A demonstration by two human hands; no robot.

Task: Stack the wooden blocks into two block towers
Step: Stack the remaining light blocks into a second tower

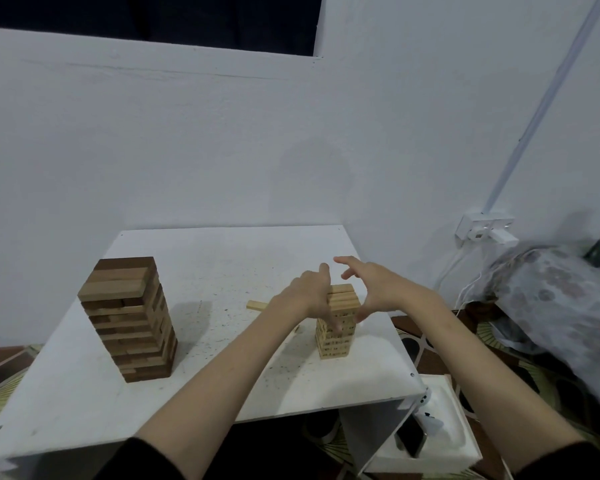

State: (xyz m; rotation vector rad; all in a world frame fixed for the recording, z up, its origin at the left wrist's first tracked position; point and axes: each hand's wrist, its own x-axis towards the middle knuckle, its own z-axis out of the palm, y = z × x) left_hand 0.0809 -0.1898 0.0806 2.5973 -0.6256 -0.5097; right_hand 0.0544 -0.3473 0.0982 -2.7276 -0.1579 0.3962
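Note:
A tall tower of dark and light brown wooden blocks (129, 318) stands on the left of the white table (205, 258). A smaller tower of pale blocks (336, 336) stands on the right side. My left hand (310, 292) rests against the small tower's left side with straight fingers, its thumb running down the front face. My right hand (368, 287) is at the tower's right side with fingers spread and the thumb touching the upper right edge. One loose pale block (256, 305) lies on the table behind my left wrist, partly hidden.
The table stands against a white wall. To the right are a wall socket (484, 228) with white cables, a patterned bundle of cloth (565, 296), and a white tray (440, 427) on the floor holding a phone.

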